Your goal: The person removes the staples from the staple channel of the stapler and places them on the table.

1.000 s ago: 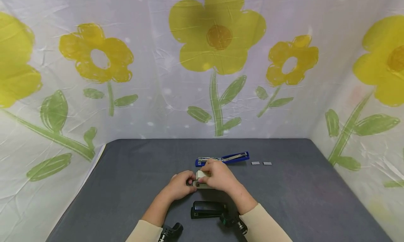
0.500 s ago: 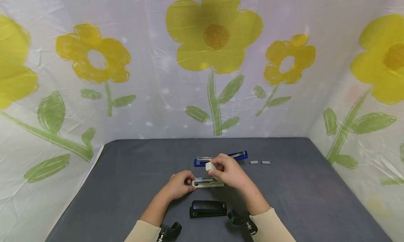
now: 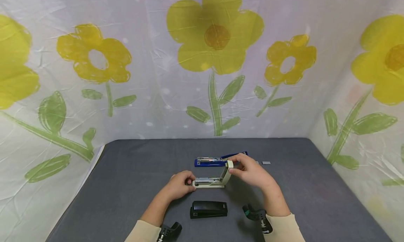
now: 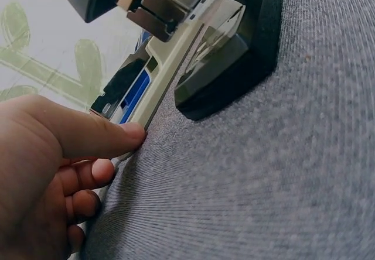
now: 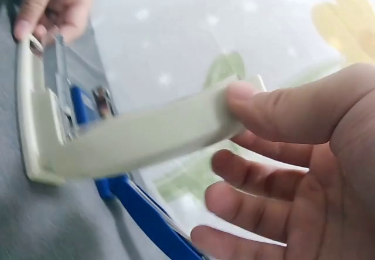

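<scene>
A cream stapler [image 3: 208,186] lies on the table with its top cover [image 5: 152,128] swung up steeply, baring the metal magazine. My left hand [image 3: 181,186] pinches the front end of its base; in the left wrist view the thumb [image 4: 133,132] lies along the base's edge. With thumb and forefinger my right hand [image 3: 250,170] pinches the free end of the raised cover, the other fingers loosely bent below it. Behind stands an opened blue stapler [image 3: 208,163], partly covered by the cream cover and right hand.
A closed black stapler [image 3: 208,209] lies in front of the cream one, between my forearms. A small grey staple strip [image 3: 266,162] rests right of the blue stapler, another mostly hidden by my hand. A flower-printed cloth [image 3: 151,105] hangs behind the grey table [image 3: 142,165].
My right hand has swung the cream stapler's cover up and back to the right, from low over the base to steeply raised. The left hand stays on the base's front end.
</scene>
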Action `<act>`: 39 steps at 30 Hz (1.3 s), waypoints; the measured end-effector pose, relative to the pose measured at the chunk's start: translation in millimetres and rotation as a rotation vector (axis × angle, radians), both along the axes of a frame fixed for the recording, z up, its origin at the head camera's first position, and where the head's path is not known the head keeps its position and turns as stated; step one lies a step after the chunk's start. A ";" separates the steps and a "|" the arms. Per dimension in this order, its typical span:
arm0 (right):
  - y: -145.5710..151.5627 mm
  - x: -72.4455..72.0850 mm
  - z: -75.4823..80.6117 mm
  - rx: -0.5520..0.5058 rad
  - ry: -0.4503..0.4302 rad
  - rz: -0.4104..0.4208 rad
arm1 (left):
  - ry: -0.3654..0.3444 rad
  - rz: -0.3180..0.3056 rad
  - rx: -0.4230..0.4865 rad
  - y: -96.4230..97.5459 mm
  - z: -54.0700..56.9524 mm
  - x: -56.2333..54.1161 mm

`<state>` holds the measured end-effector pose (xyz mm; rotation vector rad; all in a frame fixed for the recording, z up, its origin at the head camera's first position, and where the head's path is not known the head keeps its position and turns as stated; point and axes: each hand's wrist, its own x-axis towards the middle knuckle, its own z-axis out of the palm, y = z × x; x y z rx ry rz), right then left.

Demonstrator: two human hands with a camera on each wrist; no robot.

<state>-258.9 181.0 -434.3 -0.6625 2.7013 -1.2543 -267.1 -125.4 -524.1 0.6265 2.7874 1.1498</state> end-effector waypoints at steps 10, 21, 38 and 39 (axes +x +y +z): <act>29.7 -1.8 -2.5 0.019 -0.109 -0.017 | -0.008 -0.002 -0.004 -0.3 -0.8 2.1; 43.2 -0.2 -3.8 0.074 -0.196 -0.052 | -0.011 0.021 0.018 0.2 1.2 2.6; 41.7 2.0 -8.7 0.130 -0.272 -0.099 | 0.019 0.025 -0.006 1.8 0.1 2.2; 41.2 1.8 -7.8 0.136 -0.274 -0.101 | 0.021 0.025 -0.006 1.8 0.1 2.2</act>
